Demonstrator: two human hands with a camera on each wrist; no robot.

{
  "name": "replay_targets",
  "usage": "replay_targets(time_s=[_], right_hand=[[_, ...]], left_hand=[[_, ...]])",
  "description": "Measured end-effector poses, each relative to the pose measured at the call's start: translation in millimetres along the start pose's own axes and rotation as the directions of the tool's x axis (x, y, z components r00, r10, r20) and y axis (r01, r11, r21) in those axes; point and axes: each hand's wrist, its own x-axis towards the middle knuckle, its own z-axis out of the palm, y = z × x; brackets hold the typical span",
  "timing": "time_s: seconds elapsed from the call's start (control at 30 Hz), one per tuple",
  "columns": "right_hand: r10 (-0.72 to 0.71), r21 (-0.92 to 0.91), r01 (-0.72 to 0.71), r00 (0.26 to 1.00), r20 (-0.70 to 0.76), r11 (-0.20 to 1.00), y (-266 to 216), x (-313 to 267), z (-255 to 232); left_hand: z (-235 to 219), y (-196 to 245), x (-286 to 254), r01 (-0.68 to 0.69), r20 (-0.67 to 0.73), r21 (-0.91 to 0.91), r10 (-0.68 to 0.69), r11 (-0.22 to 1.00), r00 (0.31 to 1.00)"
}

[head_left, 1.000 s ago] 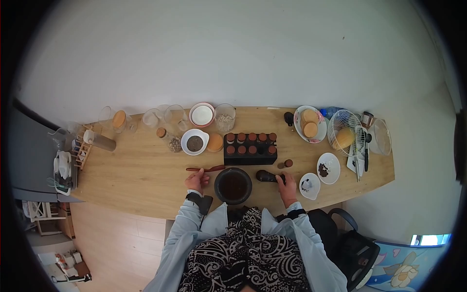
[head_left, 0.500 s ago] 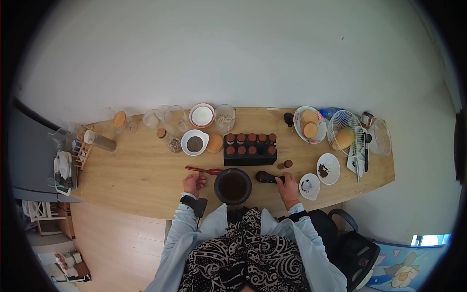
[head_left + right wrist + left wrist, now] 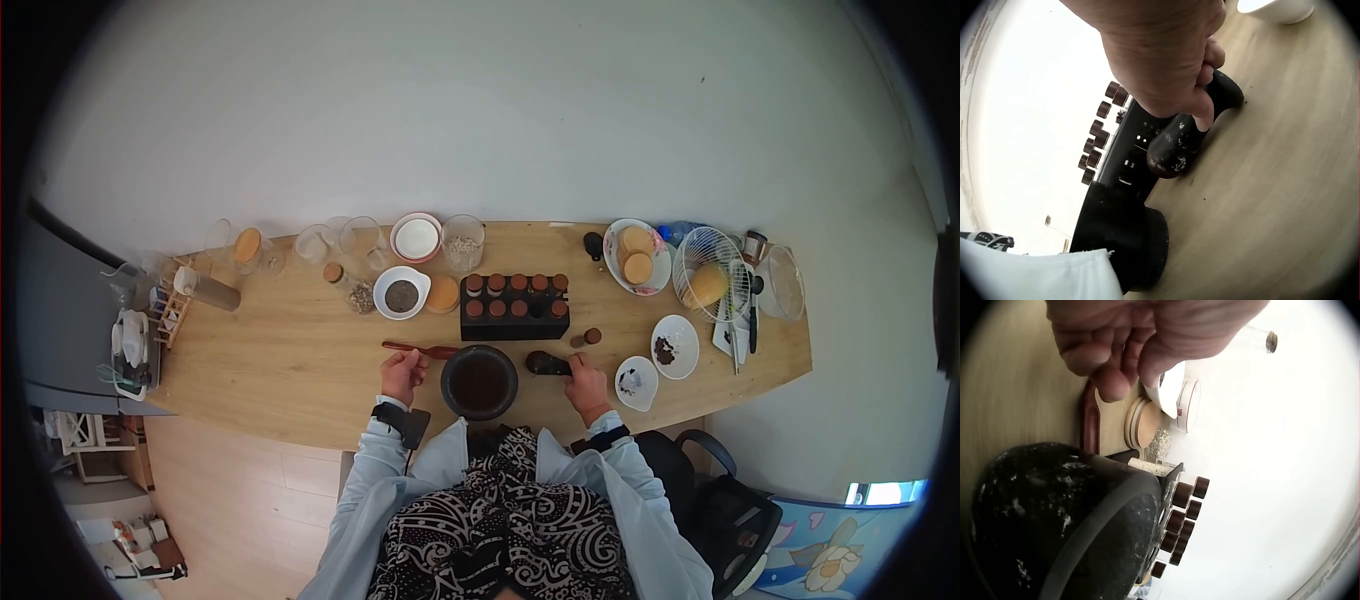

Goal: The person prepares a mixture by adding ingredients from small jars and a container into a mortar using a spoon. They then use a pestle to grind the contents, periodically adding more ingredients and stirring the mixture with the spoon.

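In the head view the black mortar (image 3: 480,382), dark inside, stands at the table's front edge. A black pestle (image 3: 546,364) lies to its right, and my right hand (image 3: 587,388) grips its narrower end. The right wrist view shows the thumb and curled fingers of that hand (image 3: 1166,62) on the pestle (image 3: 1175,147), which lies along the tabletop. Left of the mortar, my left hand (image 3: 402,377) hovers with loosely curled fingers and holds nothing. A reddish-brown spoon (image 3: 436,352) lies just beyond it, its right end by the mortar rim; the left wrist view shows the spoon (image 3: 1090,425) behind the fingers.
Behind the mortar stands a black rack (image 3: 515,325) of brown-capped jars, with one small jar (image 3: 592,336) lying right of it. White bowls (image 3: 636,383) stand right of my right hand. Jars and a bowl (image 3: 402,292) stand back left; a wire basket (image 3: 710,272) stands back right.
My left hand has drawn back from the spoon, whose right end has swung toward the mortar rim. My right hand has shifted slightly left along the pestle.
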Motion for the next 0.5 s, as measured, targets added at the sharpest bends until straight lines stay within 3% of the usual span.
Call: replay_targets(time_s=[0.5], right_hand=[[-0.026, 0.066, 0.027, 1.0, -0.014, 0.997, 1.2, 0.6, -3.8]], left_hand=[[4.2, 3.7, -2.0, -0.004, 0.038, -0.003, 0.004, 1.0, 0.999]])
